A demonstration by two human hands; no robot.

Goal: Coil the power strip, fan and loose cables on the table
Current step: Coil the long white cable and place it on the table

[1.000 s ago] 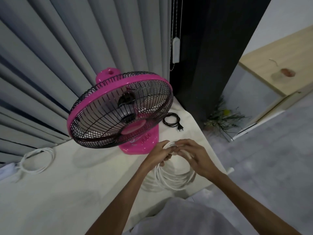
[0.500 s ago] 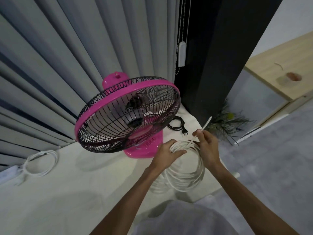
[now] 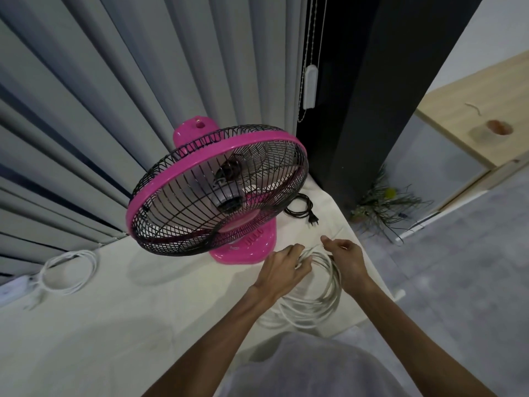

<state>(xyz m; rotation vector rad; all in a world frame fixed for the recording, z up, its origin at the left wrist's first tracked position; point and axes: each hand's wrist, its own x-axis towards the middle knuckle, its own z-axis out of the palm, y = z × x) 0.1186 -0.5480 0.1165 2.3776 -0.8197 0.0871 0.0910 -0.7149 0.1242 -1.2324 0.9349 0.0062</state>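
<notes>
Right of centre in the lower frame, the left hand (image 3: 282,272) curls round the top of a white cable coil (image 3: 333,293) while the right hand (image 3: 347,263) pinches a strand there. Just above stands the pink fan (image 3: 217,193), with a coiled black cord (image 3: 299,210) to its right.

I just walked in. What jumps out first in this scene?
The bright pink fan with its black grille, standing on the table before the grey curtain. Just in front of it, the left hand and right hand hold a white cable coil near the table's right edge. A small black cable lies coiled beyond the fan.
</notes>
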